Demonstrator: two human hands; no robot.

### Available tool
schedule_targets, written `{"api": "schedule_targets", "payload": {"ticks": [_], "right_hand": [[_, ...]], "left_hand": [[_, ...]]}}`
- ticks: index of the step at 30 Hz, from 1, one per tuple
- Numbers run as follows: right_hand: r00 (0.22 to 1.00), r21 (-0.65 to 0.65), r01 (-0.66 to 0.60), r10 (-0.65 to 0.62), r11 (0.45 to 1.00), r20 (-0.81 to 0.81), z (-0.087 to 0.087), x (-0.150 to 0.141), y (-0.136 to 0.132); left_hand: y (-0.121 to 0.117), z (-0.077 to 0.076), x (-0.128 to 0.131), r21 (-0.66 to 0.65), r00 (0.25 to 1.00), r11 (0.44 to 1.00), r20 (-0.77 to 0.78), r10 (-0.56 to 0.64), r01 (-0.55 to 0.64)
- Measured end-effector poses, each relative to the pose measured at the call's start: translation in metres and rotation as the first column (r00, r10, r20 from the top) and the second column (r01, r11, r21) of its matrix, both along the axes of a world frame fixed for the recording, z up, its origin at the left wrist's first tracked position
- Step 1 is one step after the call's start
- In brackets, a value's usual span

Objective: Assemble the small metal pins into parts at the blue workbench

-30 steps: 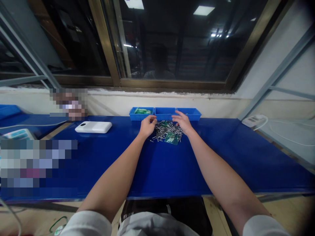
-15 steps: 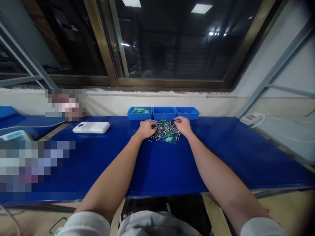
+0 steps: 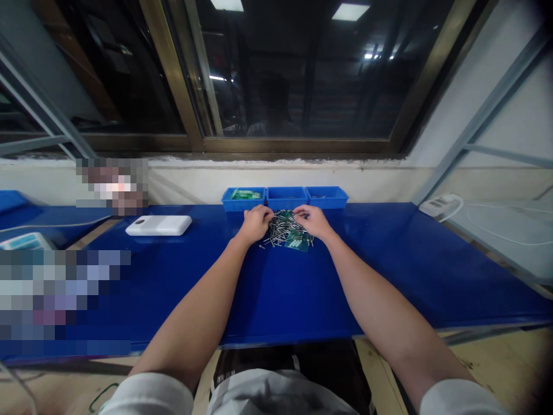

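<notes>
A heap of thin silver metal pieces [image 3: 280, 230], like long screws or nails, lies on the blue tabletop between my hands. Flat pieces of green see-through plastic [image 3: 297, 242] are mixed into it. At the heap's left edge, my left hand [image 3: 257, 223] has its fingers curled together; their tips are partly hidden, and what they hold cannot be made out. My right hand [image 3: 314, 221] reaches over the heap's upper right with thumb and fingers drawn together. Whatever lies between its fingertips is too small to name.
Three blue bins stand in a row behind the heap: the left bin [image 3: 244, 205] holds green pieces, then come a middle bin [image 3: 286, 205] and a right bin [image 3: 327, 204]. A white oblong device [image 3: 159, 225] lies left. A power strip [image 3: 440, 204] with a white cable is far right.
My right hand has moved left, further over the heap and closer to my left hand. My left hand stays at the heap's left edge. The view has shifted slightly.
</notes>
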State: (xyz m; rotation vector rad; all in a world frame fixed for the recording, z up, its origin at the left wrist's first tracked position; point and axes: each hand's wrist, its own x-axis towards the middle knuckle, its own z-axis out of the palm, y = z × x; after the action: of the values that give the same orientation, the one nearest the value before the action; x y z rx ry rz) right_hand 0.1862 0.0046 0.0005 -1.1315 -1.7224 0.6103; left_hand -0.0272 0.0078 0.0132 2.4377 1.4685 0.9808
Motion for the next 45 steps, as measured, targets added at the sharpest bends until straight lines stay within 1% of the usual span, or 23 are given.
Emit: {"api": "schedule_targets", "payload": {"ticks": [2,4,8,11,13,14,17,18,20,22,25,28,31,35,38,41,45], "right_hand": [[0.994,-0.026,-0.105,0.104,0.994,-0.025,0.002,-0.005,-0.002],[0.986,-0.047,-0.156,0.154,0.987,-0.059,0.004,-0.008,-0.004],[0.974,-0.072,-0.203,0.193,0.977,-0.121,0.011,-0.011,-0.009],[0.963,-0.101,-0.205,0.182,0.974,-0.201,0.015,-0.010,-0.012],[0.961,-0.105,-0.168,0.139,0.980,-0.241,0.014,-0.006,-0.011],[0.964,-0.089,-0.129,0.104,0.988,-0.244,0.014,-0.004,-0.009],[0.977,0.003,0.071,-0.069,0.997,-0.200,0.008,0.006,0.002],[0.972,0.021,0.147,-0.140,0.989,-0.188,0.006,0.010,0.006],[0.941,0.006,0.273,-0.266,0.962,-0.207,0.001,0.019,0.014],[0.910,-0.041,0.323,-0.322,0.946,-0.262,-0.003,0.026,0.021],[0.878,-0.114,0.295,-0.316,0.949,-0.360,-0.006,0.034,0.027],[0.858,-0.168,0.252,-0.300,0.953,-0.417,-0.007,0.038,0.028],[0.848,-0.185,0.227,-0.288,0.956,-0.446,-0.009,0.040,0.027],[0.828,-0.172,0.265,-0.315,0.949,-0.464,-0.009,0.039,0.026],[0.839,-0.156,0.277,-0.318,0.948,-0.442,-0.009,0.035,0.025],[0.866,-0.113,0.257,-0.281,0.960,-0.414,-0.009,0.029,0.024],[0.913,-0.074,0.236,-0.247,0.969,-0.325,-0.010,0.024,0.021]], "left_hand": [[-0.002,0.001,0.004,0.001,0.999,1.000,0.032,-0.001,0.001],[-0.004,0.000,0.009,0.002,0.999,1.000,0.051,-0.009,0.009],[-0.008,0.000,0.017,0.008,0.996,1.000,0.083,-0.009,0.008],[-0.010,0.000,0.021,0.010,0.996,1.000,0.086,-0.009,0.008],[-0.010,-0.001,0.022,0.013,0.996,1.000,0.090,0.003,-0.004],[-0.009,-0.001,0.021,0.013,0.995,1.000,0.100,0.021,-0.022],[-0.003,-0.004,0.015,-0.008,0.984,0.994,0.140,0.106,-0.106],[-0.001,-0.005,0.012,-0.020,0.980,0.991,0.148,0.132,-0.130],[0.003,-0.007,0.007,-0.042,0.975,0.986,0.148,0.165,-0.161],[0.006,-0.009,0.003,-0.054,0.973,0.983,0.138,0.182,-0.176],[0.006,-0.010,0.001,-0.065,0.979,0.983,0.101,0.179,-0.173],[0.005,-0.010,0.002,-0.074,0.987,0.986,0.044,0.156,-0.152],[0.004,-0.009,0.001,-0.088,0.991,0.987,-0.011,0.133,-0.133],[0.001,-0.006,0.000,-0.104,0.989,0.987,-0.094,0.117,-0.126],[-0.002,-0.002,0.000,-0.096,0.983,0.988,-0.147,0.109,-0.123],[-0.004,-0.001,0.001,-0.094,0.979,0.990,-0.186,0.084,-0.103],[0.000,-0.002,0.001,-0.112,0.981,0.989,-0.178,0.075,-0.096]]}}
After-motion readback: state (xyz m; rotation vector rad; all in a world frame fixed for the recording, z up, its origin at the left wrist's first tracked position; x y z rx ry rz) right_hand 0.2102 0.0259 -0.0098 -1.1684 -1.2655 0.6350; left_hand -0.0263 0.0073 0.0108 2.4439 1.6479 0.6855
